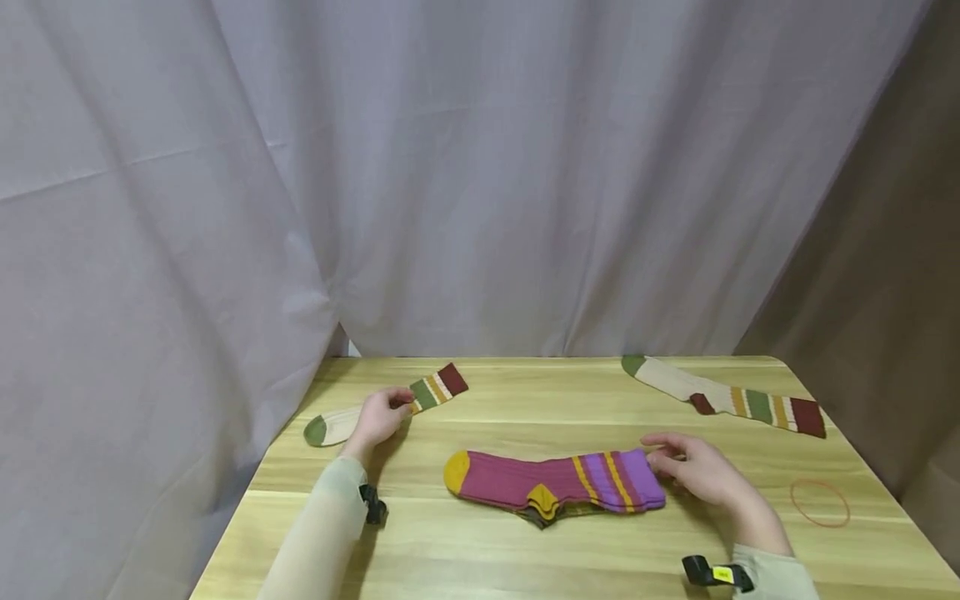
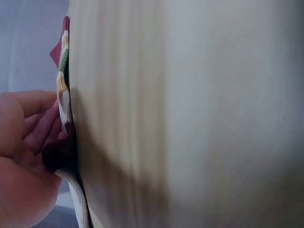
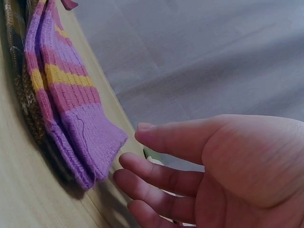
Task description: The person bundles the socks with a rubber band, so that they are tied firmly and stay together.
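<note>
Left hand (image 1: 381,417): fingertips at the striped leg of the left cream sock; whether they pinch it or merely touch, I cannot tell.
Left cream sock (image 1: 425,395): under the left hand, toe out to its left, cuff past its fingertips; laid flat on the desk (image 1: 412,550), probably so the leg lies smooth.
Right hand (image 1: 701,471): released, thumb and fingers apart, holding nothing.
Purple socks (image 1: 517,479): between the hands, cuffs just beside the right hand's fingertips; stacked, seemingly to line up the edges.
Dark socks (image 1: 542,522): beneath the purple socks, mostly hidden.
Right cream sock (image 1: 675,379): beyond the right hand, stretched out flat.
Band (image 1: 820,524): right of the right hand, likely within its easy reach.
</note>
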A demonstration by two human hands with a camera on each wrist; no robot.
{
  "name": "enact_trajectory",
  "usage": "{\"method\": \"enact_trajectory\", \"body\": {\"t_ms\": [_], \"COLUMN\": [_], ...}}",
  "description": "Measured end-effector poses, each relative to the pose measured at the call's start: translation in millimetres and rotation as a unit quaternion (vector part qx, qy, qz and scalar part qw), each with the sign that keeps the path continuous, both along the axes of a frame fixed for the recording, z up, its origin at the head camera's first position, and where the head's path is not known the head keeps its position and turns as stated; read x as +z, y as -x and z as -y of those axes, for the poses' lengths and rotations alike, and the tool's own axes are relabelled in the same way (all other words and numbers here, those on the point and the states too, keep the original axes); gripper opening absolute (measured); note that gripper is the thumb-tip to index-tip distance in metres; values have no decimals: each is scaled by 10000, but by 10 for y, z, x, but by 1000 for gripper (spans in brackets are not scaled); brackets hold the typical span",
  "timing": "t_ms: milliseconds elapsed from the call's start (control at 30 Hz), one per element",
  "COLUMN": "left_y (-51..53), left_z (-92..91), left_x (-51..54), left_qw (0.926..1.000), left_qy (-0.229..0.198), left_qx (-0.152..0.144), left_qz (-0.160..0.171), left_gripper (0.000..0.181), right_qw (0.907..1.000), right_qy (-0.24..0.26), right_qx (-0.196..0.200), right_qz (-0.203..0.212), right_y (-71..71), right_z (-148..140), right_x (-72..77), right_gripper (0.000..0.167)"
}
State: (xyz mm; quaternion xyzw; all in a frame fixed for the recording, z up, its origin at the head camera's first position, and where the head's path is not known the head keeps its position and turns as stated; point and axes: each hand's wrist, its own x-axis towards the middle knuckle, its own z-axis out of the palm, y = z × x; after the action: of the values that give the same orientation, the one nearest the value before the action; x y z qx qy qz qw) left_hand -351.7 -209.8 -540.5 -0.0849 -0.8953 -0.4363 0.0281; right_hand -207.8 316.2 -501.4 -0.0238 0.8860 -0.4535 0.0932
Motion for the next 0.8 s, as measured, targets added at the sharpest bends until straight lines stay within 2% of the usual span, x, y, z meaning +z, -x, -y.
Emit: {"method": "enact_trajectory", "body": {"t_ms": [133, 233, 367, 500, 667, 800], "left_y": [-45, -80, -126, -161, -220, -266], "left_z": [-155, -304, -534, -780, -1065, -1238], "left_x": [-1, 39, 107, 146, 147, 155], "left_qw": [9989, 9957, 9878, 9768, 9669, 9653], "left_qy": [1, 4, -5, -79, -214, -180], "left_qx": [-446, -879, -1490, -2057, -2386, -2423], "left_qz": [125, 302, 445, 596, 877, 959], "left_gripper": [21, 23, 27, 34, 40, 41], "right_qw": [9997, 9992, 9980, 9960, 9945, 9956], "right_qy": [-215, -357, -504, -648, -665, -353], "right_qx": [16, 74, 151, 130, 208, 415], "right_qz": [-75, -169, -358, -595, -778, -766], "right_y": [-22, -29, -17, 34, 178, 351], "right_z": [-19, -8, 65, 179, 355, 480], "right_x": [37, 79, 138, 191, 213, 171], "right_gripper": [40, 40, 40, 39, 37, 37]}}
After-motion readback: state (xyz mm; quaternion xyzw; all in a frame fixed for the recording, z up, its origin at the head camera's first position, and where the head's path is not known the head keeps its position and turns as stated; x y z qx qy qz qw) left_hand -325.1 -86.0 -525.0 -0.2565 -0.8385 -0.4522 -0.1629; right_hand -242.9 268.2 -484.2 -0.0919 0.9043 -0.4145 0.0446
